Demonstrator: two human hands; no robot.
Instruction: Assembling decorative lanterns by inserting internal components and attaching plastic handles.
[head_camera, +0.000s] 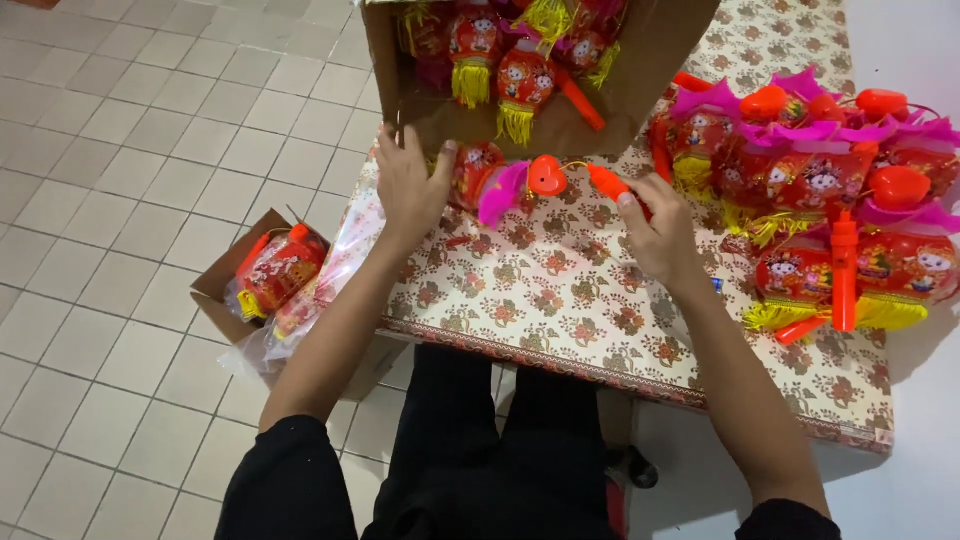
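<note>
A red lantern (480, 172) is steadied under the spread left hand (408, 190), while its orange handle (606, 183) is pinched in the closed right hand (660, 235). The tilted cardboard box (420, 95) just above could be nudged, and more lanterns spilled.

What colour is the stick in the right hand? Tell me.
Orange-red stick, in the right hand; head view.

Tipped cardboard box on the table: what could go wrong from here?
1. The cardboard box lies on its side, with only the left hand at its edge; more red lanterns could slide out together.
2. The right hand grips an orange handle joined by a thin wire to the lantern on the table; pulling may snag its tassels.
3. The plastic bag hangs off the table edge over the floor box and might slip.
</note>
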